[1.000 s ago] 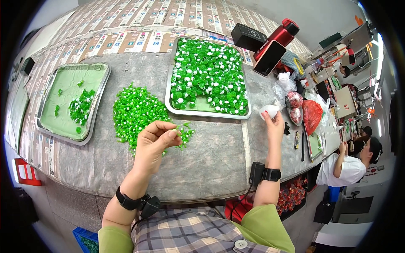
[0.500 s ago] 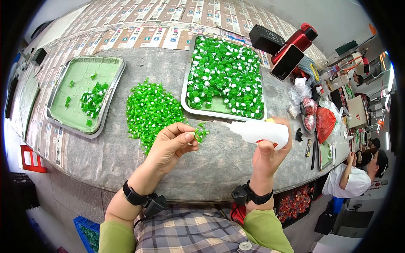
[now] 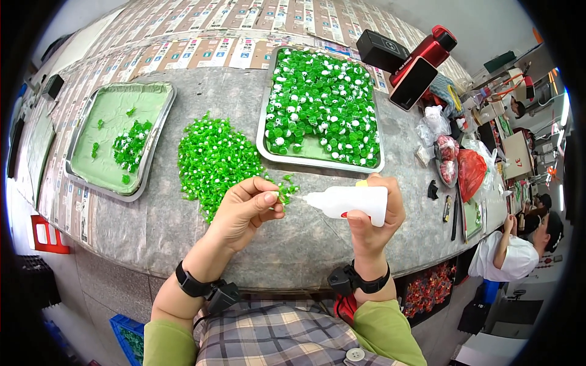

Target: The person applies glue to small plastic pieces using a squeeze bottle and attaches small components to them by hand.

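Note:
My left hand (image 3: 249, 204) pinches a small green plastic piece (image 3: 282, 196) between thumb and fingertips. In my right hand (image 3: 379, 222) lies a white squeeze bottle (image 3: 351, 203), tipped on its side with its thin nozzle pointing left. The nozzle tip is at or very near the green piece; I cannot tell whether they touch. Beyond my left hand is a heap of small green pieces (image 3: 217, 158) with white spots. A few loose green bits lie beside my left fingertips.
A metal tray (image 3: 323, 163) full of green and white round pieces stands behind my hands. To the left, another tray (image 3: 91, 174) holds a small cluster. At right are a phone (image 3: 413, 83), a red bottle (image 3: 430, 52), a black box (image 3: 381, 50) and a red bag (image 3: 470, 174). A person (image 3: 506, 253) sits farther right.
My right hand has brought the squeeze bottle left, so its nozzle is now up by the green piece. My left hand stays nearly in place, still pinching. The view has shifted slightly.

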Motion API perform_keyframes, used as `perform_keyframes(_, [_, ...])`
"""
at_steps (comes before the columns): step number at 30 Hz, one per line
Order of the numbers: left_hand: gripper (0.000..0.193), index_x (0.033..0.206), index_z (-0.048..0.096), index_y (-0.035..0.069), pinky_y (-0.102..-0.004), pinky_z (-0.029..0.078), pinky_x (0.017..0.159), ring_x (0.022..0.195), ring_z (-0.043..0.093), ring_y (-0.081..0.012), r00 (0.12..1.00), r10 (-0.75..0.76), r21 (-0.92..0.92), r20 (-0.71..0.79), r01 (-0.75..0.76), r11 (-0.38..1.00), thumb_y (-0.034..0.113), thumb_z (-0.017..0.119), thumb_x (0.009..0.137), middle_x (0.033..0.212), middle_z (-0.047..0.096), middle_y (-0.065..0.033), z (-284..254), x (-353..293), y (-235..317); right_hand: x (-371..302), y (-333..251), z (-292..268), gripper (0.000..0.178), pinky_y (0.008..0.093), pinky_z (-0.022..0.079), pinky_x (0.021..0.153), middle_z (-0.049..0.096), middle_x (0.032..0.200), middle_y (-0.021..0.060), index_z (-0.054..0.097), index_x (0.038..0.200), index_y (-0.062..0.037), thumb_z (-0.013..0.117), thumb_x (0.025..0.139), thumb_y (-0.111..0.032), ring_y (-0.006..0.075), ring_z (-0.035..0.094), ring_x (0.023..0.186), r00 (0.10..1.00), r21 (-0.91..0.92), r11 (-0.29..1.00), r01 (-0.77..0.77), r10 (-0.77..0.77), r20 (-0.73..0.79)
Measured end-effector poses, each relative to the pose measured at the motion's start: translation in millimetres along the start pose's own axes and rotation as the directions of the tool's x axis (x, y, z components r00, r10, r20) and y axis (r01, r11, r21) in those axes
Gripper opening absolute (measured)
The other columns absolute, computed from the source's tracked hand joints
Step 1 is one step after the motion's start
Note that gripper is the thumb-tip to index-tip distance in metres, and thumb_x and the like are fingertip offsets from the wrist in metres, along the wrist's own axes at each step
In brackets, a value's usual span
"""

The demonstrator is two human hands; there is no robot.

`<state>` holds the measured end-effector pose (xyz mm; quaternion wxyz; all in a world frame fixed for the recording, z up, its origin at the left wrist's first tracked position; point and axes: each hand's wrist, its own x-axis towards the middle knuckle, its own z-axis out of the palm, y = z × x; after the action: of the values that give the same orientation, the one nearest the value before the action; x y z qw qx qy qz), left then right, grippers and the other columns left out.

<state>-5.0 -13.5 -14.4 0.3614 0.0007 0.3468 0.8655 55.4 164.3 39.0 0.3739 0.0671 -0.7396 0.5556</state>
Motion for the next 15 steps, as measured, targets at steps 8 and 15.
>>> perform_keyframes(8, [0.008, 0.082, 0.054, 0.005, -0.0247, 0.05, 0.062, 0.066, 0.057, -0.0116, 1.0, -0.004, -0.005, 0.022, 0.005, 1.0, 0.009, 0.058, 0.077, 0.073, 0.056, -0.0034, 0.3, -0.2, 1.0, 1.1, -1.2, 0.8, 0.038, 0.0216, 0.037, 0.051, 0.051, 0.068, 0.004, 0.051, 0.079, -0.0013, 0.073, 0.062, -0.027, 0.0111, 0.047, 0.058, 1.0, -0.043, 0.999, -0.008, 0.009, 0.026])
perform_keyframes(15, [0.009, 0.08, 0.054, 0.005, -0.0241, 0.049, 0.06, 0.064, 0.057, -0.0124, 0.999, -0.025, -0.009, 0.032, 0.025, 1.0, 0.012, 0.058, 0.077, 0.072, 0.058, -0.0047, 0.1, -0.8, 1.4, -1.6, 1.7, -2.1, 0.038, 0.0218, 0.038, 0.053, 0.051, 0.072, 0.0046, 0.051, 0.079, -0.0008, 0.072, 0.063, -0.028, 0.0111, 0.048, 0.06, 0.999, 0.003, 0.999, -0.037, 0.037, -0.04])
